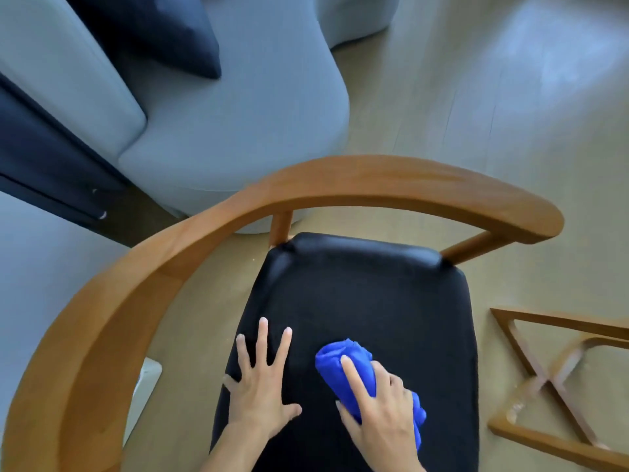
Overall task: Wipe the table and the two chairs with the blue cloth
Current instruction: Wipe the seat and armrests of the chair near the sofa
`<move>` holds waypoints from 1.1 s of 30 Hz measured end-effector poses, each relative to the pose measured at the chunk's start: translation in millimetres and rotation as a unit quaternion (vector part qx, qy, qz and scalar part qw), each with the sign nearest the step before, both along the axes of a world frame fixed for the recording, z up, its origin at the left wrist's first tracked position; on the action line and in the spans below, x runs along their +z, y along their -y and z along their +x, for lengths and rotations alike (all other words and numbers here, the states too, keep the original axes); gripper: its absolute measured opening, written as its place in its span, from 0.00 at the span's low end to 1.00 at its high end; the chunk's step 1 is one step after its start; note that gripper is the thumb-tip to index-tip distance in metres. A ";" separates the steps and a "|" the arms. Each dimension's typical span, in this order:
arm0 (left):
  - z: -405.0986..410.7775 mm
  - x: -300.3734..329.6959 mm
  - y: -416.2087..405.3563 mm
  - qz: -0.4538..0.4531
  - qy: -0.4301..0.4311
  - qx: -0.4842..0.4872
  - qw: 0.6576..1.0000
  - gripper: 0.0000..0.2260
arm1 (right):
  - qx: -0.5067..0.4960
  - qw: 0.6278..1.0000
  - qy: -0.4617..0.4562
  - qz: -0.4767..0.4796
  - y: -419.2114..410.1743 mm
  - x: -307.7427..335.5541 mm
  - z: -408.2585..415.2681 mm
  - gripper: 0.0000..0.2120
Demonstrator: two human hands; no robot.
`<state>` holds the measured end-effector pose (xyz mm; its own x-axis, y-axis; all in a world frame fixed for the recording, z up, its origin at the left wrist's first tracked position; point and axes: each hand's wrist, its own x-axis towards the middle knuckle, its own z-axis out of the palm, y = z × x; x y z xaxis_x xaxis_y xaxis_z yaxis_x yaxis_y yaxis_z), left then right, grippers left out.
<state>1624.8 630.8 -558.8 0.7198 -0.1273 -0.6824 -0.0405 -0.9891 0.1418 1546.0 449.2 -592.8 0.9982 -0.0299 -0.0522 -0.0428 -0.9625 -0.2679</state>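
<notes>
While right hand fingers grip blue cloth, roll pointing up-left, left hand splayed wide

Bunched blue cloth lies on the chair's black seat.

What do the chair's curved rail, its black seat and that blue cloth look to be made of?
The curved rail looks like solid wood with a smooth satin finish: warm brown with faint grain. The black seat looks padded; its rounded back edge shines like leather or vinyl, but the flat part looks matte, perhaps fabric. The blue cloth, bunched in soft folds under the right hand, looks like thin textile, possibly microfibre.
</notes>
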 end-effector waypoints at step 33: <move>189.0 115.7 25.4 0.048 0.297 0.000 0.954 0.34 | -0.237 0.957 0.165 -0.034 26.0 155.2 284.9 0.20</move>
